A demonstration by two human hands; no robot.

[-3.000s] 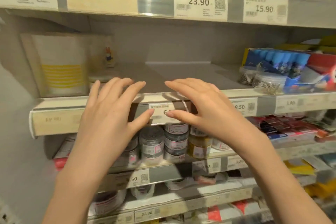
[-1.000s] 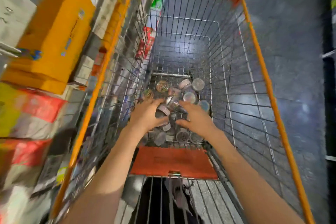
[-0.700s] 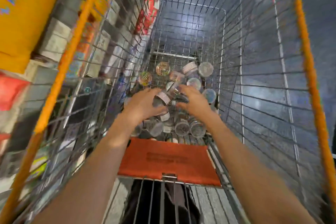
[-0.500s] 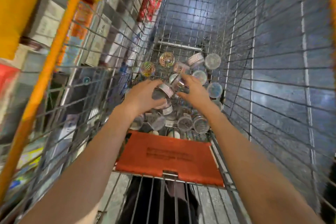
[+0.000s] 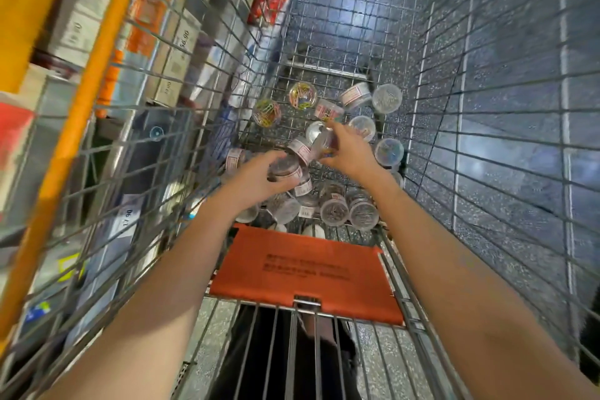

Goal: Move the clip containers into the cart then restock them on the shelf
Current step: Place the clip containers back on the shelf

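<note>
Clip containers [image 5: 334, 211] lie in the cart [image 5: 454, 107]; one each is grasped by left hand [image 5: 256, 178] and right hand [image 5: 350, 153]; restocking is judged unfinished.

Dim aisle, floor glare, blurred left edge, wide-angle distortion.

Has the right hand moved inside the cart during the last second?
Yes. The right hand has gone further from the orange flap, deeper toward the round jar of colored clips, and it now holds a clip jar.
</note>
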